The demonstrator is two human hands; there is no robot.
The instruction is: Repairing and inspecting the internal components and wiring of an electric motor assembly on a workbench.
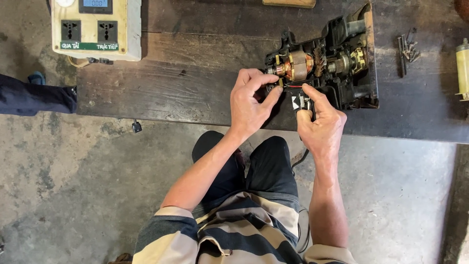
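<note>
Two bare hands are seen at centre frame: one left hand [250, 101] and one right hand [320, 124]. One opened power tool [325, 63] is counted at upper right. One cream socket box [96, 29] with two outlets is shown upper left. One small pile of screws [408, 49] and one pale cylinder [462, 68] are placed far right.

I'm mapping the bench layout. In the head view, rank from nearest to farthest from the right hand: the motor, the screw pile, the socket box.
From the right hand:
1. Motor, just above, inside the open black housing.
2. Screw pile, up and to the right on the bench.
3. Socket box, far left at the bench's top corner.
</note>
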